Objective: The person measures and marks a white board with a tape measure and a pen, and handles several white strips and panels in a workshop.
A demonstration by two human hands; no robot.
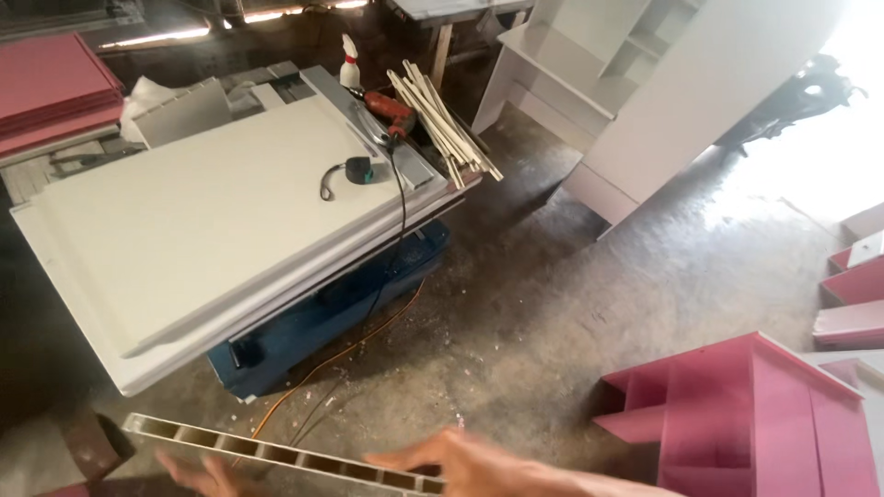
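Hollow white plastic panel [276, 453], with a row of open square cells along its near edge, lies across the near bottom of the view, low over the concrete floor [552, 304]. The right hand [460, 463] rests on the panel's right end with its fingers spread flat over the top, not curled round it. The left hand [207, 476] sits at the panel's near edge further left; it is blurred, and how far its fingers are closed cannot be told.

Beyond, on the left, a large white board [203, 221] lies on a blue machine base [322, 313]. At its far right end are a teal tape measure [357, 169], a red power drill [389, 109] and a bundle of pale strips [447, 120]. White cabinet pieces [645, 92] stand at the far right, a pink shelf unit [755, 414] at the near right, and stacked pink panels [51, 87] at the far left.
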